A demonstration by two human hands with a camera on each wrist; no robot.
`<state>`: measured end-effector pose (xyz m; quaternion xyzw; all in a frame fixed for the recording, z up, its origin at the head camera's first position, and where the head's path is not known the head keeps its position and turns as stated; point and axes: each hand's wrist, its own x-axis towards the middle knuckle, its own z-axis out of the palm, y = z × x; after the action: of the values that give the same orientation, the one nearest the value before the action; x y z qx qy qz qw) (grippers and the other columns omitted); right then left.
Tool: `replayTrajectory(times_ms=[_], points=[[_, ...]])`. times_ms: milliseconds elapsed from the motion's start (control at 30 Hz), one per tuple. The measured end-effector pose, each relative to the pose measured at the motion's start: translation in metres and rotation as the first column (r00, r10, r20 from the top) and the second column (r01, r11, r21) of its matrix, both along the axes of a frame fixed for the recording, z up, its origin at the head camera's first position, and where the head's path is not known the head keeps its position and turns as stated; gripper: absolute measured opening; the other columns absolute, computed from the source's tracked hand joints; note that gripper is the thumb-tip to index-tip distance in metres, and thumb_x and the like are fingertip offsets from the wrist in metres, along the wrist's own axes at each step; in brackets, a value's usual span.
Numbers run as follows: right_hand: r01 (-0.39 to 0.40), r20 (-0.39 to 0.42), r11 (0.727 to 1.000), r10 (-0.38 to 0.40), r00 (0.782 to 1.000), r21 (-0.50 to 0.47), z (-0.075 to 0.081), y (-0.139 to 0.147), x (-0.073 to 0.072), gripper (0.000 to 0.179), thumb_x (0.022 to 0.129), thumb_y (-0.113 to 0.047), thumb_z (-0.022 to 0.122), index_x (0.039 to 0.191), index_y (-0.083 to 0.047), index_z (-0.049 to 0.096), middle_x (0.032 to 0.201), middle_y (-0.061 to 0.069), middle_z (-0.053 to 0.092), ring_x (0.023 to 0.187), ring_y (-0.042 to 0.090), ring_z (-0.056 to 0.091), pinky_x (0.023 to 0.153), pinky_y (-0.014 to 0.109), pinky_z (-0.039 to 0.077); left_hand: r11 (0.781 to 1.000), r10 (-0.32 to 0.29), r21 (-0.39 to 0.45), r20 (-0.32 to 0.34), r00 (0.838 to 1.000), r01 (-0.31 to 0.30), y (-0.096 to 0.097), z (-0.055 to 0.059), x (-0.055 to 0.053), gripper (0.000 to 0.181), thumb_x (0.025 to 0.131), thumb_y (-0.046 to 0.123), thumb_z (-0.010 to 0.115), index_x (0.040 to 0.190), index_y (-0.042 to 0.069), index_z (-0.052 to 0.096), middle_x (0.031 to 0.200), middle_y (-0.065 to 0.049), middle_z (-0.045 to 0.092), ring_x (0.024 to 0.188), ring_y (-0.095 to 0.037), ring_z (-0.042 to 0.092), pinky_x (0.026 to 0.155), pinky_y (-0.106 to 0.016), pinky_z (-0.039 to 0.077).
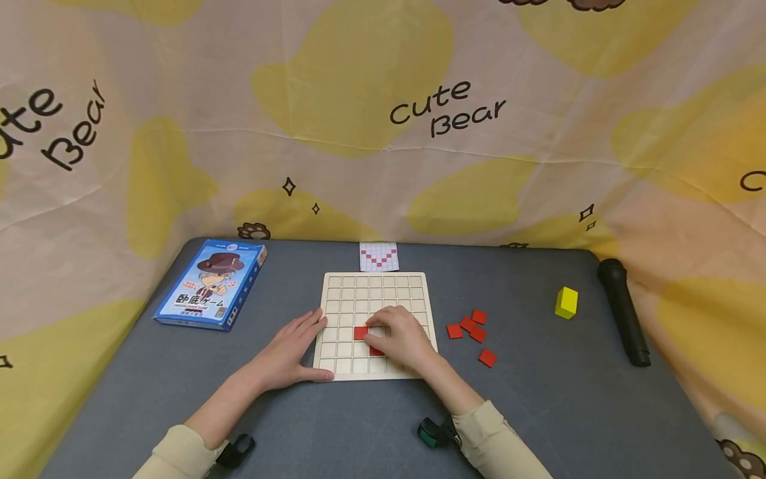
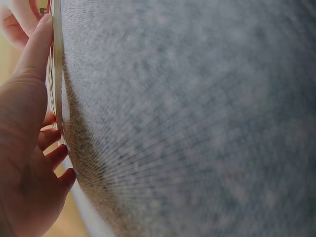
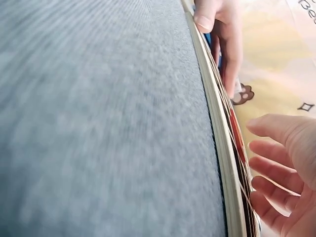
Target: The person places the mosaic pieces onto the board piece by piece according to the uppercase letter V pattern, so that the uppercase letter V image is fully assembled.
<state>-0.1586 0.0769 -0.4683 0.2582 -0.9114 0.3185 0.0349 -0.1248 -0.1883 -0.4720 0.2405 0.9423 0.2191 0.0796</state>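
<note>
A pale wooden grid board (image 1: 347, 293) lies on the table. One red square tile (image 1: 360, 333) sits in a cell; another red tile (image 1: 376, 352) shows partly below it, under my right hand. My left hand (image 1: 292, 352) rests at the board's left side, fingers extended along the edge and thumb at the near corner. Over the board, my right hand (image 1: 397, 336) has thumb and fingertips beside the upper tile. In the right wrist view its thumb and fingers (image 3: 269, 153) are apart, with nothing visible between them. Several loose red tiles (image 1: 455, 331) lie right of the board.
Behind the board is a card (image 1: 379, 257) with a pink V-shaped pattern on a grid. A blue box (image 1: 209, 286) lies at left. Further right are a yellow block (image 1: 566, 303) and a black microphone (image 1: 624, 313). A printed curtain (image 1: 383, 166) hangs behind the grey table (image 1: 335, 432).
</note>
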Motion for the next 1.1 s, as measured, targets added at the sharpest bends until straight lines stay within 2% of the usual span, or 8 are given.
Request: replayTrajectory(times_ms=[233, 400, 467, 767, 1100], points=[[0.029, -0.002, 0.994, -0.03, 1.0, -0.104, 0.003, 0.029, 0.002, 0.013, 0.085, -0.015, 0.074, 0.097, -0.013, 0.077, 0.101, -0.003, 0.07, 0.095, 0.018, 0.059, 0.083, 0.037, 0.048, 1.0, 0.01, 0.0, -0.038, 0.999, -0.01, 0.0, 0.0, 0.0, 0.109, 0.073, 0.072, 0.069, 0.15, 0.003, 0.036, 0.158, -0.014, 0.027, 0.143, -0.037, 0.025, 0.108, -0.061, 0.026], [0.087, -0.009, 0.988, -0.089, 0.996, -0.127, 0.002, 0.06, 0.002, 0.013, 0.083, -0.013, 0.076, 0.096, -0.014, 0.076, 0.099, -0.004, 0.07, 0.086, 0.019, 0.058, 0.074, 0.035, 0.047, 1.0, 0.01, 0.0, -0.037, 0.999, -0.01, -0.001, -0.001, -0.001, 0.108, 0.073, 0.072, 0.068, 0.15, 0.004, 0.036, 0.158, -0.014, 0.027, 0.142, -0.037, 0.027, 0.108, -0.06, 0.027], [0.11, -0.007, 0.988, -0.112, 0.994, -0.109, 0.002, 0.074, 0.003, 0.013, 0.083, -0.014, 0.077, 0.096, -0.015, 0.076, 0.099, -0.004, 0.07, 0.085, 0.019, 0.057, 0.071, 0.034, 0.046, 1.0, 0.011, 0.0, -0.036, 0.999, -0.011, -0.001, -0.002, -0.001, 0.107, 0.073, 0.072, 0.068, 0.15, 0.005, 0.036, 0.158, -0.013, 0.027, 0.142, -0.037, 0.028, 0.108, -0.06, 0.028], [0.161, -0.067, 0.987, -0.159, 0.985, 0.026, 0.002, 0.13, 0.006, 0.017, 0.082, -0.014, 0.078, 0.099, -0.013, 0.075, 0.102, 0.001, 0.07, 0.094, 0.022, 0.059, 0.081, 0.041, 0.048, 1.0, 0.013, 0.013, -0.034, 0.999, -0.012, -0.002, 0.0, -0.003, 0.106, 0.073, 0.072, 0.068, 0.15, 0.005, 0.037, 0.158, -0.013, 0.028, 0.142, -0.037, 0.027, 0.107, -0.061, 0.028], [0.154, -0.083, 0.983, -0.146, 0.986, 0.102, -0.002, 0.154, 0.007, 0.026, 0.08, -0.014, 0.081, 0.104, -0.009, 0.074, 0.111, 0.008, 0.066, 0.101, 0.027, 0.056, 0.085, 0.044, 0.049, 1.0, 0.013, 0.027, -0.029, 0.999, -0.013, -0.002, 0.0, -0.003, 0.105, 0.073, 0.07, 0.069, 0.15, 0.005, 0.038, 0.157, -0.014, 0.029, 0.142, -0.038, 0.027, 0.107, -0.062, 0.028]])
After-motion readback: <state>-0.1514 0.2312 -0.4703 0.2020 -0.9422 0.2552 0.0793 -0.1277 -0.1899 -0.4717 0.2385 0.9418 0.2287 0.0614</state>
